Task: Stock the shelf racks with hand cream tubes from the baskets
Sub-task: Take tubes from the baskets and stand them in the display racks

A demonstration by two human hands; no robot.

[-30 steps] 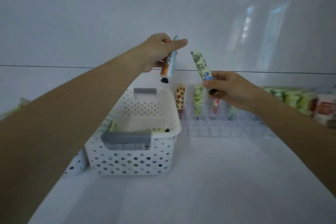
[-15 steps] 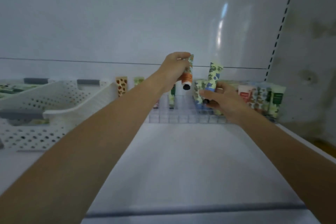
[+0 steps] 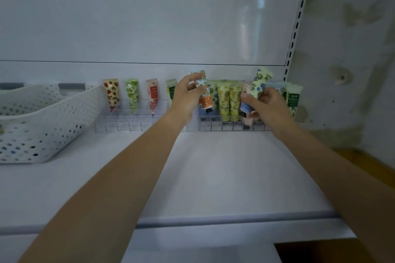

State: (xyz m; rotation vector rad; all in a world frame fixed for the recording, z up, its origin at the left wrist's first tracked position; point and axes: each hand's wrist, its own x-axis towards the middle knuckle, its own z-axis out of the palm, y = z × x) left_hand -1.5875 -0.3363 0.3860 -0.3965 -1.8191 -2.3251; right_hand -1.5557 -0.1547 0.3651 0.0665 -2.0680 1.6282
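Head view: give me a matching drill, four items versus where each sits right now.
Items:
1 orange-band tube
2 blue-flower tube
3 strawberry tube
4 white basket

Places:
A held by the right hand
B far left of the shelf
C held by the left hand
D leftmost tube standing in the clear rack

Pairs: 1-C, 2-A, 3-D, 4-B
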